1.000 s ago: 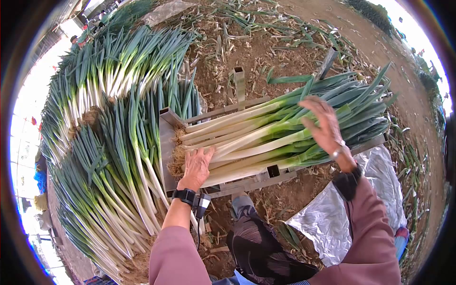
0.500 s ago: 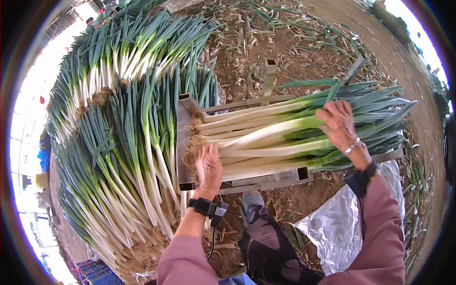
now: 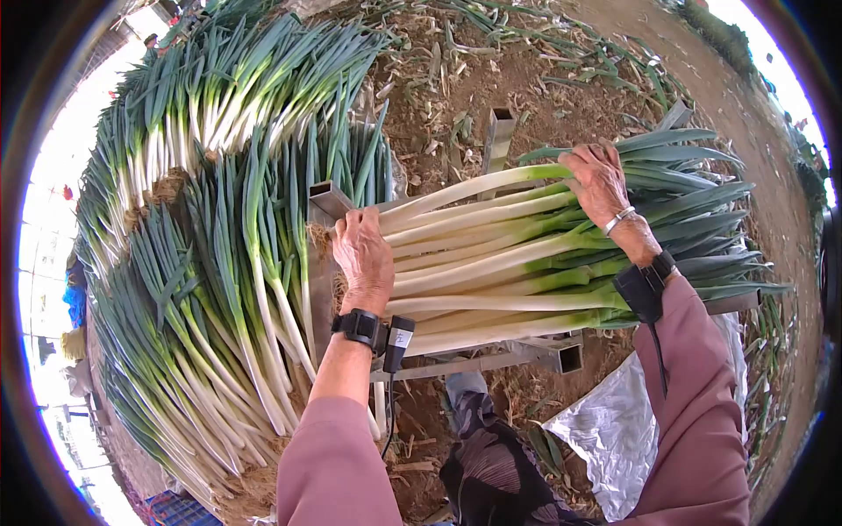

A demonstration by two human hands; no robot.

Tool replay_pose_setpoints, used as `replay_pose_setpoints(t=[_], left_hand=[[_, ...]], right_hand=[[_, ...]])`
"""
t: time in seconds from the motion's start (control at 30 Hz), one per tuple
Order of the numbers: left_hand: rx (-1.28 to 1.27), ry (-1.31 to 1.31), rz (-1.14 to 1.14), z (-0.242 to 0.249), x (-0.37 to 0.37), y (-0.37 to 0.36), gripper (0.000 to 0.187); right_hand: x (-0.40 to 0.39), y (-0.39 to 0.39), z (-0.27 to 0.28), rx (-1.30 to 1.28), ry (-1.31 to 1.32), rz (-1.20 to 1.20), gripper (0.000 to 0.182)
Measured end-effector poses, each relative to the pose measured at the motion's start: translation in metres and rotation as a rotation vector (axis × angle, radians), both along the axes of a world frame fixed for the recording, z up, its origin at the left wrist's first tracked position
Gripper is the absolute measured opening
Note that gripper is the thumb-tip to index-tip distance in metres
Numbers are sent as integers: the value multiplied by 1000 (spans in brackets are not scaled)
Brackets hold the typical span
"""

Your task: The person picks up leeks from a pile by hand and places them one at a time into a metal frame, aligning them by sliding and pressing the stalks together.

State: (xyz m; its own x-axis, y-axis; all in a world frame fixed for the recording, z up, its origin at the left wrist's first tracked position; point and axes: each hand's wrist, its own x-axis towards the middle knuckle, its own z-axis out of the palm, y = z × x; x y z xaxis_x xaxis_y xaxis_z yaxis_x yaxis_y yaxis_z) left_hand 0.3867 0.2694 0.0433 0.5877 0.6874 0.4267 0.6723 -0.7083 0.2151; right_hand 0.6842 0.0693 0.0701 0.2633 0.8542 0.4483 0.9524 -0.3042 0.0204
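Several long, leek-like green onions (image 3: pixel 491 254) lie side by side across a metal frame (image 3: pixel 491 140), roots to the left and leaves to the right. My left hand (image 3: pixel 362 259) is closed at the root end of the rearmost green onion (image 3: pixel 474 189), with its fingertips partly hidden. Around the upper part of that same stalk, where white turns to green, my right hand (image 3: pixel 598 184) is closed. Its leaves pass behind my right hand. Each wrist wears a black strap with a small box, and the right one also a bracelet.
Big piles of green onions (image 3: pixel 210 289) stand on the left. Trimmed leaves (image 3: pixel 596 61) litter the dirt beyond the frame. A silver sheet (image 3: pixel 605 421) lies at the lower right, and a blue crate (image 3: pixel 180 508) shows at the lower left.
Both hands have moved toward the far side of the frame. The left has left the front stalks for the rearmost stalk's root end, and the right has closed around its neck.
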Motion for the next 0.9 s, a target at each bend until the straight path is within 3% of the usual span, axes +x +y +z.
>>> replay_pose_setpoints(t=[0.2,0.4,0.5,0.57,0.63,0.9], left_hand=[[-4,-78,-30,-33,6,10,21],[-14,-148,-45,-30,1,10,22],[48,-113,0,-28,-1,16,29],[147,104,-43,-27,-1,19,22],[114,176,-36,-31,-1,17,24],[48,274,-108,-53,5,28,17]], right_hand=[[-4,6,-15,76,-39,15,32],[-16,-5,6,82,-94,55,35],[-13,3,5,58,-153,45,34],[-11,7,-2,50,-204,27,34],[-8,12,-14,-147,-86,-16,33],[7,18,-46,-432,99,-13,32]])
